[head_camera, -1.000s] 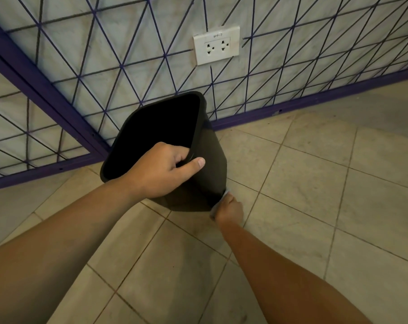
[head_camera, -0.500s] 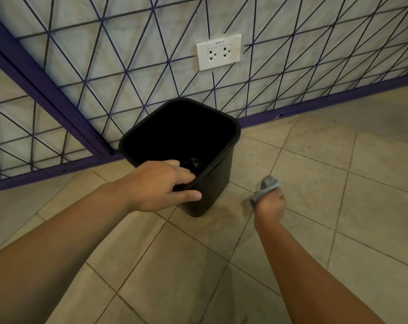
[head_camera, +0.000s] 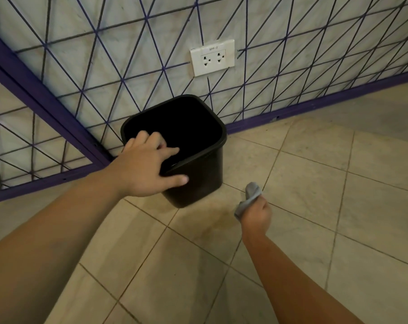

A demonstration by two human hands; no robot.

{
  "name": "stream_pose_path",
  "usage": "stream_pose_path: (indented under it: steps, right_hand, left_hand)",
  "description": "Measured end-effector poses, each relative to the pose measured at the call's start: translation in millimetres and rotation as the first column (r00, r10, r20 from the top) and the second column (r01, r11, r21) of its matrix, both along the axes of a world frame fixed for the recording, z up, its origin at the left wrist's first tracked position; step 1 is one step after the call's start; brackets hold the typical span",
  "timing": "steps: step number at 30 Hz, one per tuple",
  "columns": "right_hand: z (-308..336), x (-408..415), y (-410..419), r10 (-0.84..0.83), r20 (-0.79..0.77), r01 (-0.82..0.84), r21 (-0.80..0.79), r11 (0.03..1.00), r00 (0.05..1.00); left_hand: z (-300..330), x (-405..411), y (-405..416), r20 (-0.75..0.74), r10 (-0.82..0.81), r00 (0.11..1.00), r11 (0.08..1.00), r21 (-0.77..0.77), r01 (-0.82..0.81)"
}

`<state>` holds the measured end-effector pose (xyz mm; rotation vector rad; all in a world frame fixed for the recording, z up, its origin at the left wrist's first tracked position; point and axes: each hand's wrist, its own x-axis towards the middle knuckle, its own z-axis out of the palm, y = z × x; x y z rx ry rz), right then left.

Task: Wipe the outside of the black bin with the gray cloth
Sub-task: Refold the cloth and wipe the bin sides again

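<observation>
The black bin [head_camera: 198,174] stands upright on the tiled floor, close to the wall, with its dark inside facing me. My left hand [head_camera: 142,169] hovers over its near-left rim with the fingers spread apart and the thumb in front of the outer wall, gripping nothing. My right hand [head_camera: 256,215] is to the right of the bin and apart from it, closed around the bunched gray cloth [head_camera: 251,195], which sticks up out of the fist.
A marble-look wall with a purple wire grid rises right behind the bin, with a white double socket [head_camera: 212,57] above it. A purple skirting [head_camera: 315,106] runs along the wall's foot. A purple bar [head_camera: 46,108] slants down at the left.
The bin went from tilted to upright on the floor. My left hand's grip on the rim has loosened into spread fingers. My right hand drew the cloth away from the bin's base, rightward.
</observation>
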<state>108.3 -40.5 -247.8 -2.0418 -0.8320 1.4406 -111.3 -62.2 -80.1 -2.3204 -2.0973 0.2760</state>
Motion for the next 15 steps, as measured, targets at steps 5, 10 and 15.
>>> stream_pose_path:
  steps: [5, 10, 15]
  right_hand:
    - [13.5, -23.8, -11.2, -0.213, -0.185, 0.25, 0.209, 0.945, 0.959]
    - [41.6, -64.7, -34.4, 0.113, -0.212, 0.033, 0.582, 0.813, 0.971]
    - [59.4, -106.7, -35.1, 0.105, -0.105, -0.011, 0.651, 0.759, 0.989]
  left_hand:
    - [-5.0, 53.1, 25.1, 0.218, 0.024, 0.976, 0.999, 0.029, -0.031]
    - [-25.2, 58.4, 36.4, 0.433, 0.019, 0.901, 1.0, -0.005, -0.019]
    - [-37.0, 57.1, 40.1, 0.501, -0.006, 0.865, 1.0, 0.016, -0.002]
